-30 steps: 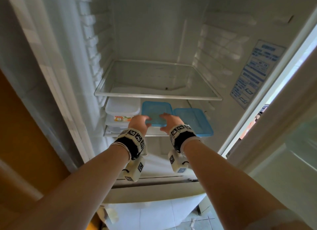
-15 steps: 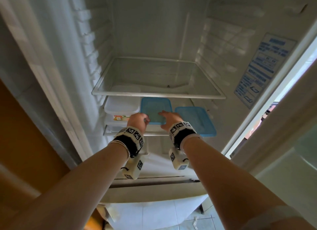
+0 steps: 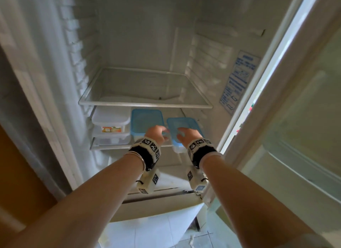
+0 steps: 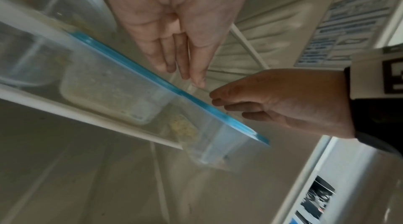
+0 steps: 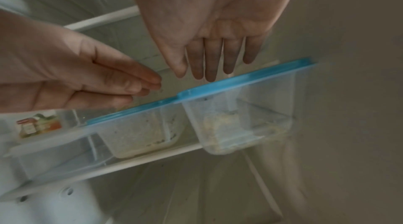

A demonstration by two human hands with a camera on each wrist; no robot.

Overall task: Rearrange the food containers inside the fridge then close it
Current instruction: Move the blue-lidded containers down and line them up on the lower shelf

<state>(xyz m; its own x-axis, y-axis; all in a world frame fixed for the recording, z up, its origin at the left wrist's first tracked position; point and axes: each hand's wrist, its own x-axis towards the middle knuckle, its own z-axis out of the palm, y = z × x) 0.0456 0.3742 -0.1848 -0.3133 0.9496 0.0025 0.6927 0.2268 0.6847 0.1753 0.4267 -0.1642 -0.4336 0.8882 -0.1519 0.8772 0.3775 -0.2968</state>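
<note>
Head view: fridge point(image 3: 140, 50), lower shelf point(image 3: 112, 147). Right blue-lidded box point(image 3: 184, 125) overhanging front edge. Left hand point(image 3: 156, 135), right hand point(image 3: 184, 137) above it, fingers straight, gripping nothing.

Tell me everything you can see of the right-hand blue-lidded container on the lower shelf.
The right blue-lidded container is a clear plastic tub with a flat translucent blue lid, closed. Pale crumbly food lies in its bottom. It sits level at the right end of the lower shelf, its front overhanging the edge, beside a matching container. Both hands hover above its lid; contact is unclear.
</note>
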